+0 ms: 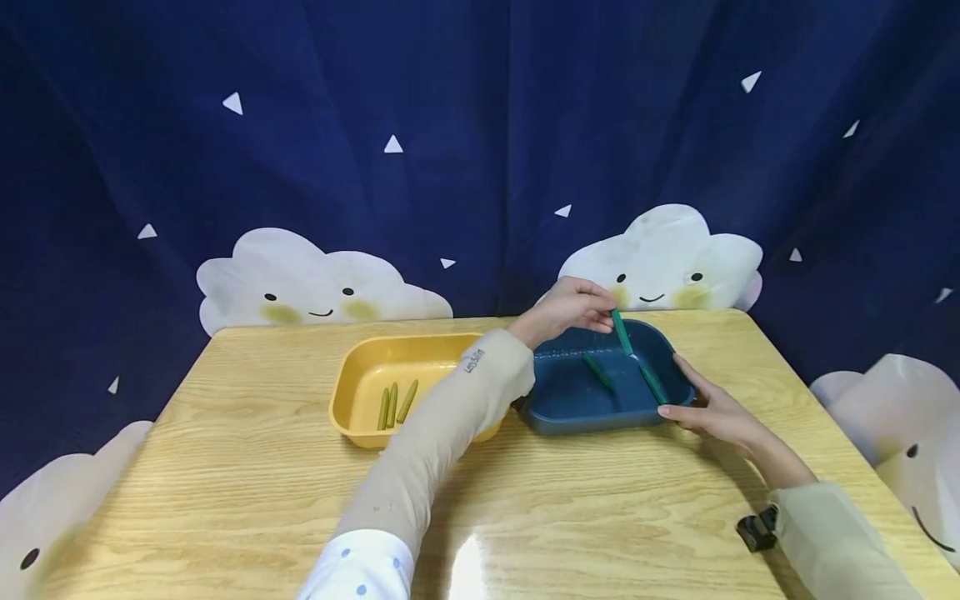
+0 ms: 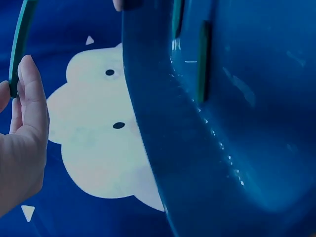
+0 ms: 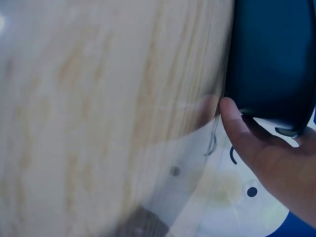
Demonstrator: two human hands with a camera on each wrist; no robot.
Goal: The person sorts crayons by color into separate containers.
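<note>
My left hand (image 1: 573, 305) pinches a slim, faceted green stick (image 1: 621, 332) by one end, between thumb and fingers. The stick hangs slanted over the blue tray (image 1: 558, 414). Inside that tray lie two more green sticks, one near the middle (image 1: 598, 371) and one toward the right side (image 1: 654, 386). In the left wrist view the pinched stick (image 2: 19, 47) points up from my fingertips. My right hand (image 1: 712, 414) holds the blue tray's near right corner from outside, thumb at the front wall and fingers along the right end.
Left of the blue tray stands a yellow tray (image 1: 348, 367) with three olive-green sticks (image 1: 393, 405) in it; my left sleeve (image 1: 442, 433) covers its right part. Both trays stand on a wooden table (image 1: 255, 467). A dark blue cloud-print curtain (image 1: 480, 125) hangs behind.
</note>
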